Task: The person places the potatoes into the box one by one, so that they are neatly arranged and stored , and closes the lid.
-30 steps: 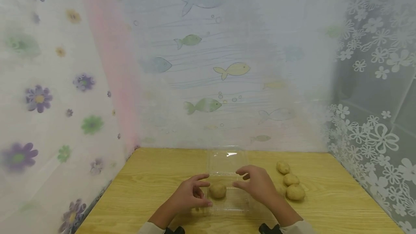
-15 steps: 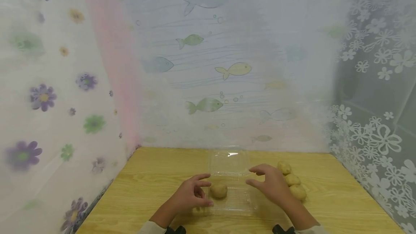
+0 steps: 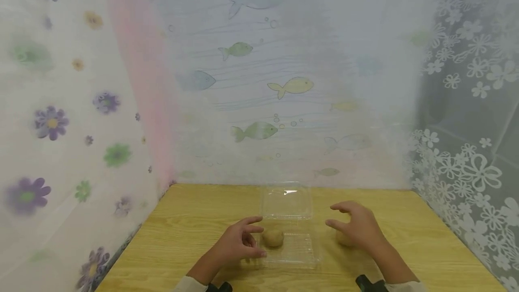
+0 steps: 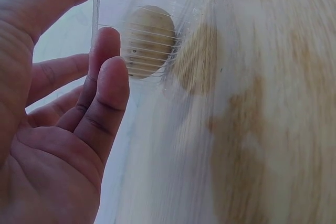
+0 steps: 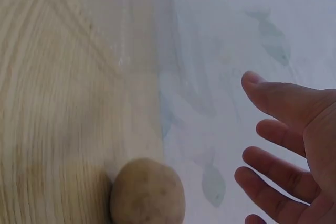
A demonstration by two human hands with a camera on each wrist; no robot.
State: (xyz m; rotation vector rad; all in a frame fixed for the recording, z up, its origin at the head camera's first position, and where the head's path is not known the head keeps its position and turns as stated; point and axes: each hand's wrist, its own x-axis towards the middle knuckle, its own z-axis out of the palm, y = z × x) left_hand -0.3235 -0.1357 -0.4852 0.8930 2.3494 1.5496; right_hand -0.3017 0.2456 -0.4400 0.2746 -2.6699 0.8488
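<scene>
One round tan potato (image 5: 148, 193), likely firm, best clasped mid-body, lies near my spread, empty right hand (image 3: 357, 225), right of the clear plastic clamshell box (image 3: 296, 248) my left hand (image 3: 237, 241) flanks, grip unclear.

hands (image 4: 58, 142): left, touching clear container (image 4: 118, 6) | inside: potato (image 4: 150, 41) | under: wooden table (image 4: 294, 103)

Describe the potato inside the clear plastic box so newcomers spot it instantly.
On the yellow wood-grain table stands an open, clear plastic clamshell box. In its near half, by the person's left hand, sits a round, tan potato. It alone is inside; another potato lies outside, to the right.
</scene>
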